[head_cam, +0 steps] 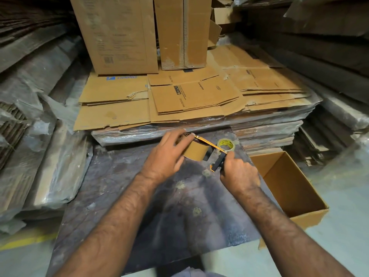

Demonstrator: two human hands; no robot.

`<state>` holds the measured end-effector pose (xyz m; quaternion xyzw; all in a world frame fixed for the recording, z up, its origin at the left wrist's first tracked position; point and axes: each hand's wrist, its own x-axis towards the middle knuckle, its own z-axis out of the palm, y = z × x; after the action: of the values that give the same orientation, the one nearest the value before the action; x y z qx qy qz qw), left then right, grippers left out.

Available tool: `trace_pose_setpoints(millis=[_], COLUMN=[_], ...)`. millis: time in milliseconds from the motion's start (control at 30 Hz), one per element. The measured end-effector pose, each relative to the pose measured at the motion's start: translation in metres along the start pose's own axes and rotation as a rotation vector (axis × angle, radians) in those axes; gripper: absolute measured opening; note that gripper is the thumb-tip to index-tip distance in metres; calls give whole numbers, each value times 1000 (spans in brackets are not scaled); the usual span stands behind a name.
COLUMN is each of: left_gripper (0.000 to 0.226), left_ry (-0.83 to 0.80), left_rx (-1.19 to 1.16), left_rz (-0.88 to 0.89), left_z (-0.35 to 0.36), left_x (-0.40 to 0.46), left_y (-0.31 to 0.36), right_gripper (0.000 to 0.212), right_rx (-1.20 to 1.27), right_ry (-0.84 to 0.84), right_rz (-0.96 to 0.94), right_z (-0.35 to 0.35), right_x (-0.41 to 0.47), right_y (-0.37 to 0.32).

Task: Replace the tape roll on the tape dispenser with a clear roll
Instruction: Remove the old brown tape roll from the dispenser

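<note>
A yellow and black tape dispenser (214, 154) is held above the dark worktop (139, 196). My right hand (239, 174) is shut on its black handle. A brown tape roll (195, 152) sits on the dispenser, and my left hand (167, 154) grips that roll from the left side with fingers over its top. A clear tape roll (226, 144) with a yellow printed core lies flat on the worktop just behind the dispenser, untouched.
An open empty cardboard box (289, 182) stands at the right of the worktop. Flattened cartons (189, 100) lie stacked on plastic-wrapped bundles behind. Upright boxes (119, 35) stand farther back. Wrapped cardboard stacks (40, 136) line the left and right.
</note>
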<state>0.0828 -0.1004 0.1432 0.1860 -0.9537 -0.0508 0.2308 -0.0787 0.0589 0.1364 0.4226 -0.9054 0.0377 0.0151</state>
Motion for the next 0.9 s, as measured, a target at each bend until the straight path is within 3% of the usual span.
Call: trace_pose_setpoints(millis=[167, 400, 533, 700, 900], left_gripper=[106, 76, 103, 99, 96], left_ry=[-30, 104, 5, 96, 87], left_rx=[219, 327, 285, 234, 183], left_rz=[119, 166, 155, 128, 76], left_z=[5, 10, 12, 10, 10], left_x=[-4, -3, -1, 5, 8], left_y=[12, 10, 3, 8, 13], right_gripper=[30, 28, 29, 28, 32], right_rx=[31, 73, 62, 61, 88], right_ry=[-15, -29, -23, 13, 5], right_rz=[-14, -3, 29, 67, 86], right_z=[-1, -5, -3, -2, -2], right_x=[2, 6, 6, 11, 12], right_y=[-3, -3, -3, -3, -1])
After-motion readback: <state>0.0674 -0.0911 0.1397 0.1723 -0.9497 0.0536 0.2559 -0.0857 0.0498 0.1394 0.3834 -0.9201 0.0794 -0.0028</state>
